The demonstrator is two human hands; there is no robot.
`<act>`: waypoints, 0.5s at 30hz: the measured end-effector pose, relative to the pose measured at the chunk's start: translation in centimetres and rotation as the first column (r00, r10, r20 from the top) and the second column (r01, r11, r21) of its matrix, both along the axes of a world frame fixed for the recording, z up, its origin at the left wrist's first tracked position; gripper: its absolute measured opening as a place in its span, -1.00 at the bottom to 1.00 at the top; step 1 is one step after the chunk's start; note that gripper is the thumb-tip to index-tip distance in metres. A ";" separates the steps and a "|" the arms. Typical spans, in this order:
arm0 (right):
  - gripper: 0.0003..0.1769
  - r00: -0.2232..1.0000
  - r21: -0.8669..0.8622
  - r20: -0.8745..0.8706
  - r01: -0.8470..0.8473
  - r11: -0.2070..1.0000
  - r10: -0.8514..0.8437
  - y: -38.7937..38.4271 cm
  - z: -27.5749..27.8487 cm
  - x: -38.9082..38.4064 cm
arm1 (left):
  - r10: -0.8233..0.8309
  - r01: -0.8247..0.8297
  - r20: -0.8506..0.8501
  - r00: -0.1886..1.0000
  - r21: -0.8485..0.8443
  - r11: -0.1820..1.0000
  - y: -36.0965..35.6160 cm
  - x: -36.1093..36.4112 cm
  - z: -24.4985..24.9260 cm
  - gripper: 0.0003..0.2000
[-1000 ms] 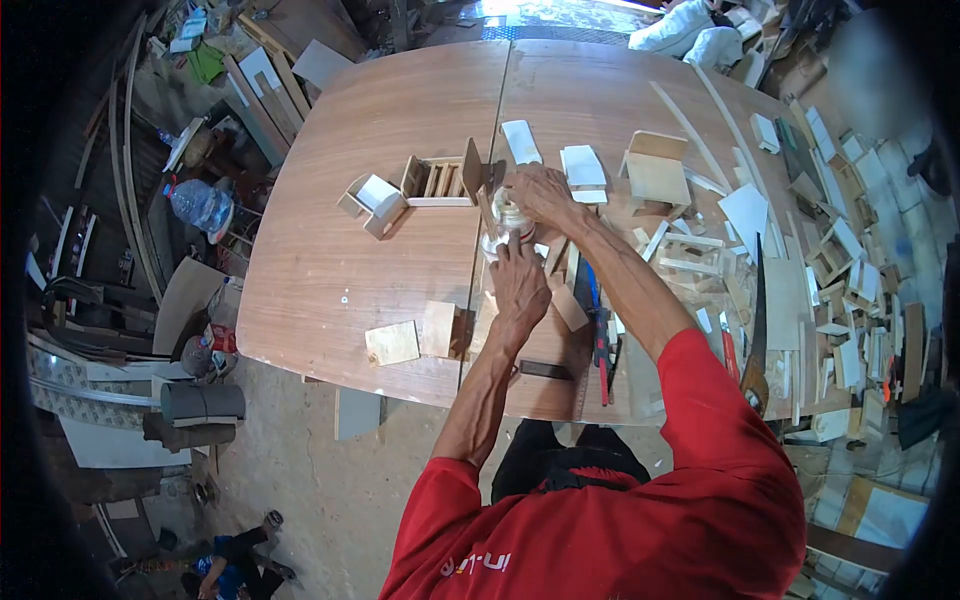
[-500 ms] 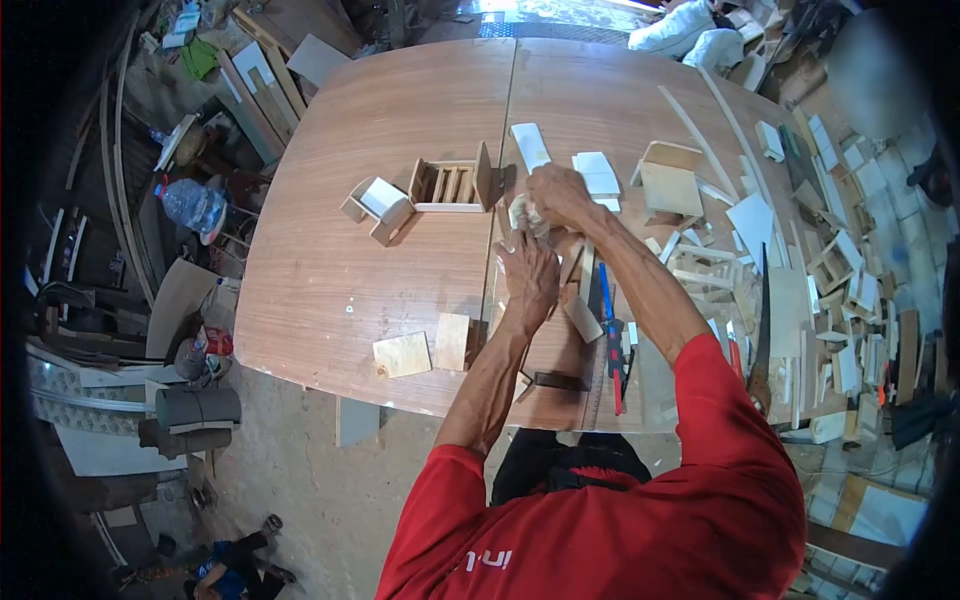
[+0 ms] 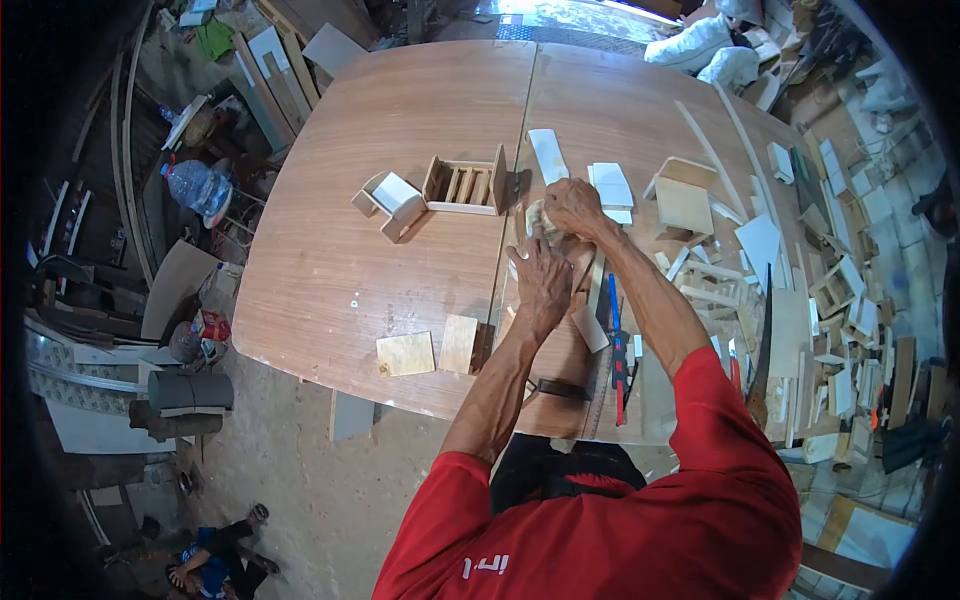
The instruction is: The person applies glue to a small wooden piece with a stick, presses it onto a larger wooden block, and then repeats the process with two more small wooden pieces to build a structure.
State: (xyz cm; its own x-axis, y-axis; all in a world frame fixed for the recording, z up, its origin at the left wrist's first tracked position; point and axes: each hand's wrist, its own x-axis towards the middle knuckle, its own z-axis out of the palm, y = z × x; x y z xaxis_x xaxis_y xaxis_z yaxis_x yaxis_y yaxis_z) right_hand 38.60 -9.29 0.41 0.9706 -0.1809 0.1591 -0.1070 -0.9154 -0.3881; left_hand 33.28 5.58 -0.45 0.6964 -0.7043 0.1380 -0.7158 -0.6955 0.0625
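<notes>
Both hands met near the middle of the big wooden table (image 3: 380,120). The right hand (image 3: 575,208) was curled tight round a small pale object (image 3: 535,220), too blurred to name, right at the tabletop seam. The left hand (image 3: 541,282) lay open just below it, fingers stretched flat toward the object, palm down on loose wood strips (image 3: 587,327). Just left of the grip stood a slatted wooden tray (image 3: 465,186), and beyond it a small open box (image 3: 390,202). White offcuts (image 3: 608,184) lay just past the right hand. A blue-handled tool (image 3: 613,305) rested beside the right forearm, two plywood squares (image 3: 405,354) sat near the table's edge, and a handsaw (image 3: 762,330) lay well off right.
</notes>
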 end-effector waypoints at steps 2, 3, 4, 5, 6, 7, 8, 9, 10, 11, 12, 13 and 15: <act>-0.74 0.998 0.031 0.059 -0.007 0.999 0.006 -1.2 -0.1 0.3 | -0.010 0.012 -0.032 0.999 0.039 0.999 0.0 0.1 0.4 -0.72; -0.73 0.993 0.065 0.114 -0.019 0.998 0.012 -1.5 -0.1 0.5 | -0.017 0.023 -0.068 0.998 0.082 0.996 0.1 0.1 0.8 -0.72; -0.73 0.993 0.062 0.115 -0.017 0.998 0.010 -1.3 1.3 0.0 | -0.019 0.024 -0.066 0.998 0.079 0.997 0.2 0.1 0.5 -0.72; -0.74 0.995 -0.001 0.088 -0.048 0.999 0.048 -1.5 2.9 -0.4 | -0.017 0.020 -0.070 0.997 0.045 0.999 0.1 0.2 0.0 -0.71; -0.74 0.995 -0.064 0.054 -0.081 0.995 0.084 -1.6 4.1 -0.8 | -0.015 0.015 -0.076 0.997 0.010 1.000 0.0 0.2 0.2 -0.70; -0.74 0.995 -0.068 0.054 -0.076 0.995 0.080 -1.9 4.2 -1.0 | -0.019 0.020 -0.076 0.997 0.006 1.000 0.0 0.1 0.3 -0.70; -0.74 0.994 -0.055 0.110 -0.021 0.998 0.027 -2.2 4.4 -1.2 | -0.027 0.030 -0.071 0.997 0.044 0.999 0.1 0.0 0.4 -0.69; -0.73 0.986 -0.040 0.167 0.033 0.999 -0.026 -2.1 5.1 -1.4 | -0.033 0.039 -0.063 0.997 0.082 0.996 0.1 0.1 0.7 -0.67; -0.76 0.979 0.019 0.166 0.119 0.993 -0.120 -2.2 5.9 -1.8 | -0.038 0.041 -0.053 0.998 0.050 0.998 0.2 0.2 0.2 -0.65; -0.76 0.978 0.018 0.171 0.119 0.993 -0.120 -2.3 6.7 -2.1 | -0.038 0.041 -0.048 0.998 0.048 0.998 0.3 0.4 0.1 -0.65; -0.77 0.969 0.052 0.178 0.167 0.985 -0.174 -2.6 7.3 -2.6 | -0.037 0.038 -0.036 0.999 0.041 0.998 0.4 0.4 -0.2 -0.65; -0.78 0.956 0.082 0.186 0.217 0.973 -0.229 -3.1 7.8 -3.2 | -0.039 0.039 -0.022 0.999 0.028 0.999 0.3 0.4 -0.3 -0.65; -0.79 0.938 0.086 0.224 0.251 0.964 -0.265 -4.2 8.1 -4.6 | -0.063 0.062 -0.006 0.998 -0.014 0.998 0.6 0.5 -0.6 -0.64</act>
